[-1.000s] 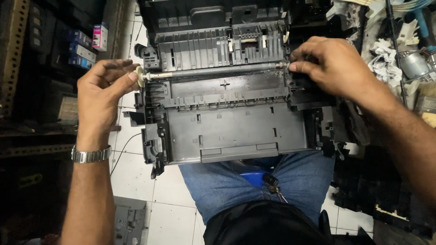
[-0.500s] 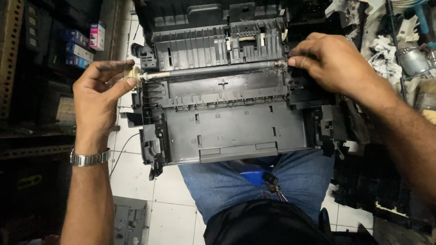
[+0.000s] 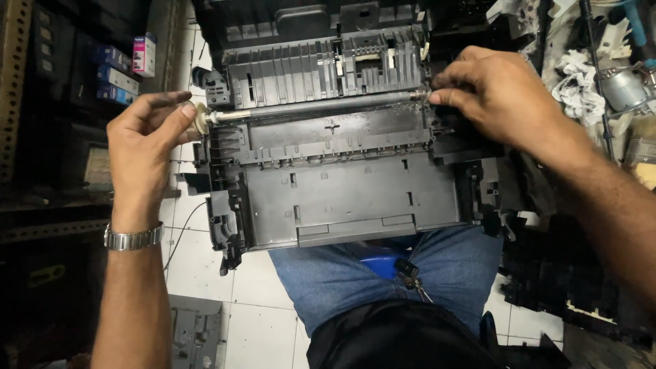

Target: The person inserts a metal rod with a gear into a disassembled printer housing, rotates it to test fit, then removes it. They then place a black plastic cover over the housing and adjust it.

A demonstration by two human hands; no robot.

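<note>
Gripping the roller shaft (image 3: 321,107) as before, left hand (image 3: 147,147) and right hand (image 3: 499,96) have barely shifted.

On the dark shelf (image 3: 41,102) at the upper left, a pink-and-white upright carton (image 3: 144,55) stands at the shelf's right end, with flat blue boxes (image 3: 113,80) stacked just left of it.

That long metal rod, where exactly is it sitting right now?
In the head view the rod lies across the upper part of the opened printer chassis, its ends pinched by the left hand and right hand.
</note>
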